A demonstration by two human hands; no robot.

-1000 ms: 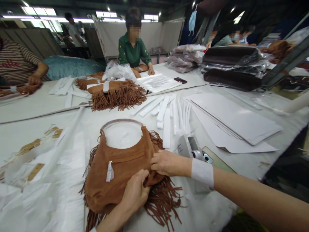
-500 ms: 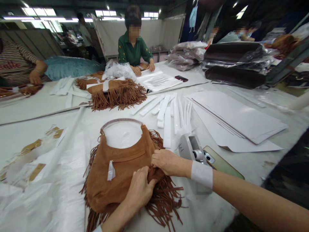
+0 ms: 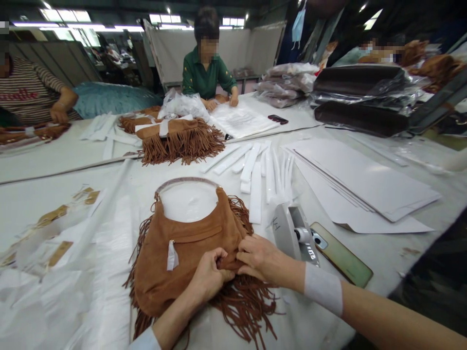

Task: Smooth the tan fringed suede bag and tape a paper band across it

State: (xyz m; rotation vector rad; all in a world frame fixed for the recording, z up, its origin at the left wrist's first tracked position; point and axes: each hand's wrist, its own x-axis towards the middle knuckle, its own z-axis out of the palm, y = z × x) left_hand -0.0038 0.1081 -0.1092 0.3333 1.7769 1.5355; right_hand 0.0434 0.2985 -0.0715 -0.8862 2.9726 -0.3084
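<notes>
A brown suede bag [image 3: 182,262] with long fringe [image 3: 251,306] lies on the white table, its curved handle pointing away from me. A white wrapping covers the zip pull [image 3: 172,256] on its front. My left hand [image 3: 211,273] is closed at the bag's lower right part, thumb and fingers pinching the suede. Right beside it, my right hand [image 3: 260,257] grips the bag's right edge with bent fingers. A white band circles my right wrist.
Right of the bag stand a tape dispenser [image 3: 288,231] and a phone [image 3: 345,257]. Beyond are white strips [image 3: 256,189], card sheets [image 3: 365,180] and another fringed bag [image 3: 182,141]. Tags [image 3: 60,253] and plastic lie left. Two people work across the table.
My right hand has moved slightly down and toward me along the bag's edge. The fingers of my left hand have curled more. The whole view has shifted a little.
</notes>
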